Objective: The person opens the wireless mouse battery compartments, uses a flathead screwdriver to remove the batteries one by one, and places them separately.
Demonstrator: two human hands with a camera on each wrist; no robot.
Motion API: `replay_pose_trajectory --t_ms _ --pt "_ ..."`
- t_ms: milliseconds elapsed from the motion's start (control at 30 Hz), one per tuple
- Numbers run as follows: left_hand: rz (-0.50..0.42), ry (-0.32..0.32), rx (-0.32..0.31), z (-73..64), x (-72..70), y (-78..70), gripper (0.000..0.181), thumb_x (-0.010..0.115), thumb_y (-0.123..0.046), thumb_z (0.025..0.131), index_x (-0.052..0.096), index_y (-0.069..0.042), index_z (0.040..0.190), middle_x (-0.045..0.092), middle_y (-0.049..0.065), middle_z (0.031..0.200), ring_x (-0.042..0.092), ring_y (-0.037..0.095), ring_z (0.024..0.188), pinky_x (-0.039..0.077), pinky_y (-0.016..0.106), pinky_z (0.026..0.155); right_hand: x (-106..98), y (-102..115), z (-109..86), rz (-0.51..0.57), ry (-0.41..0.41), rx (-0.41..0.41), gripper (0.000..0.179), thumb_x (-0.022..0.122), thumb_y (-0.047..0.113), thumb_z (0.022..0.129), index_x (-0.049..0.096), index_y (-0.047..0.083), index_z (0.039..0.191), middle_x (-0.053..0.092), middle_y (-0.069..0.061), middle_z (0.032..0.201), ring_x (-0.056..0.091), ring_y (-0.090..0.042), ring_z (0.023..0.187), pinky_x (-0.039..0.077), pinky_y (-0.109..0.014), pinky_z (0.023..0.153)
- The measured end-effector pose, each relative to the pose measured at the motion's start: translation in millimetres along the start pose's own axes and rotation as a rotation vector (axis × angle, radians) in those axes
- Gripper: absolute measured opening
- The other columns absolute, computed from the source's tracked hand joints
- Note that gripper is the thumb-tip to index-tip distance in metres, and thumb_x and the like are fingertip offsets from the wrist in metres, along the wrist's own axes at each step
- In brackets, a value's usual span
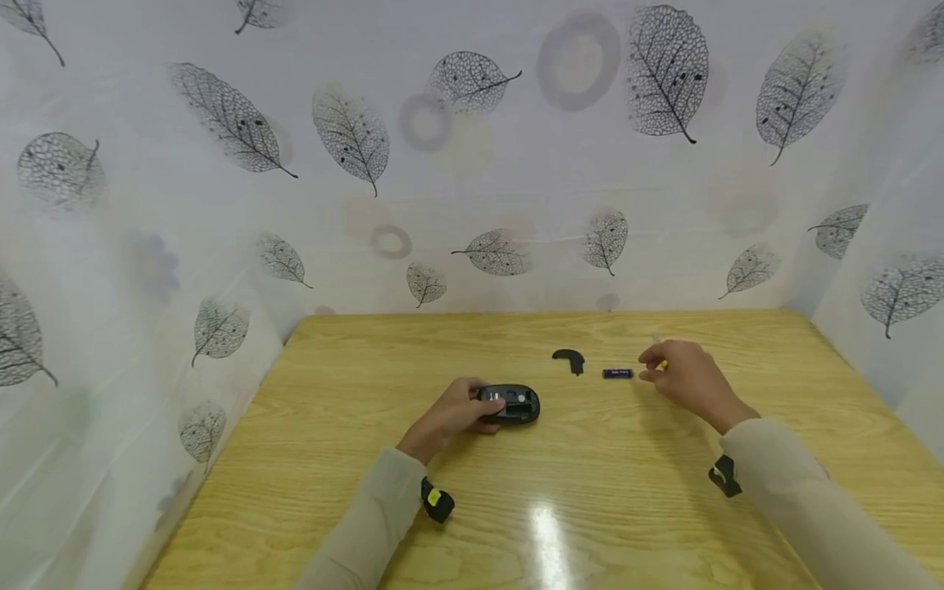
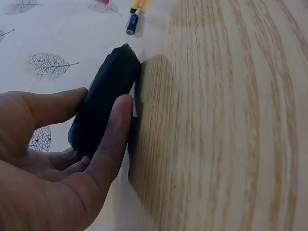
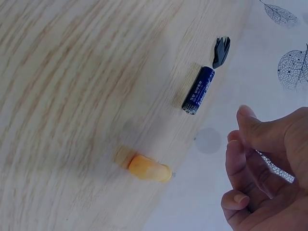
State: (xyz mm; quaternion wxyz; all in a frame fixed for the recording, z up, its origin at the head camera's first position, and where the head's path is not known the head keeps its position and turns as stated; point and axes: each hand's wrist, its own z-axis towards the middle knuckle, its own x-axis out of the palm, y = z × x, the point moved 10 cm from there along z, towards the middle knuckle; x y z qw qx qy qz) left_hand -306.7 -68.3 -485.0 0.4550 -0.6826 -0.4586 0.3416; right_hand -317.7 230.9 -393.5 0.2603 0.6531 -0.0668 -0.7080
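My left hand [image 1: 453, 414] grips a black computer mouse [image 1: 525, 395], underside up, with its battery compartment uncovered. In the left wrist view the thumb and fingers hold the mouse [image 2: 103, 103] from both sides, close over the table. My right hand [image 1: 692, 378] hovers at the right, fingers loosely bent, with nothing between them in the right wrist view. Just left of its fingertips lies a dark blue battery [image 1: 618, 374]. A small orange-yellow object [image 3: 149, 169] lies near the right hand, mostly hidden behind the fingers in the head view.
The curved black battery cover [image 1: 570, 359] lies beyond the mouse, left of the battery. Everything sits on a wood-grain table [image 1: 354, 352], bordered at the back and sides by a leaf-patterned curtain [image 1: 487, 188].
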Motion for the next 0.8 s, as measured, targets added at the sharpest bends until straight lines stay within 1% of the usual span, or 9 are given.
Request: replay_pose_trajectory --t_ms 167,267,433,500,633,800 --pt "0.020 0.001 -0.004 0.2 -1.3 2.1 0.049 0.068 -0.008 0.098 0.048 0.007 0.141 0.053 0.024 0.131 0.069 0.027 0.097 0.062 0.033 0.080 0 4 -2.6 0.012 -0.005 -0.014 0.020 0.075 0.003 0.089 0.074 -0.008 0.106 0.072 -0.016 0.092 0.069 -0.030 0.078 0.058 -0.046 0.064" --pt "0.042 -0.008 -0.001 -0.2 -3.1 1.9 0.051 0.069 -0.010 0.098 0.047 0.006 0.141 0.053 0.024 0.130 0.070 0.025 0.091 0.063 0.032 0.077 0 5 -3.9 0.016 -0.008 -0.019 0.020 0.075 0.003 0.089 0.074 -0.008 0.105 0.072 -0.015 0.091 0.068 -0.029 0.077 0.058 -0.046 0.064" --pt "0.102 -0.028 0.012 -2.6 -5.8 -0.5 0.050 0.070 -0.011 0.097 0.049 0.005 0.140 0.057 0.022 0.124 0.068 0.020 0.076 0.063 0.030 0.069 1 5 -4.8 0.015 -0.011 -0.022 0.019 0.076 0.002 0.088 0.074 -0.007 0.105 0.072 -0.015 0.092 0.068 -0.029 0.078 0.058 -0.047 0.066" --pt "0.128 -0.030 0.019 -3.3 -6.7 -0.8 0.048 0.070 -0.012 0.097 0.051 0.004 0.138 0.058 0.021 0.121 0.067 0.018 0.073 0.062 0.029 0.066 1 6 -4.8 0.013 -0.013 -0.026 0.019 0.076 0.002 0.088 0.074 -0.007 0.105 0.072 -0.015 0.092 0.068 -0.029 0.079 0.058 -0.048 0.067" --pt "0.174 -0.030 0.031 -4.2 -8.3 -0.8 0.046 0.070 -0.015 0.098 0.054 0.003 0.137 0.061 0.020 0.119 0.066 0.017 0.070 0.062 0.028 0.063 2 6 -5.0 0.011 -0.012 -0.029 0.020 0.076 0.002 0.088 0.074 -0.007 0.105 0.072 -0.015 0.092 0.068 -0.030 0.079 0.058 -0.048 0.067" --pt "0.249 -0.048 0.041 -6.5 -10.6 -2.7 0.050 0.071 -0.019 0.098 0.054 0.000 0.140 0.063 0.017 0.115 0.066 0.017 0.067 0.062 0.030 0.063 4 5 -7.1 0.008 -0.006 -0.032 0.020 0.077 0.004 0.088 0.074 -0.007 0.105 0.072 -0.014 0.092 0.068 -0.029 0.079 0.058 -0.048 0.067"
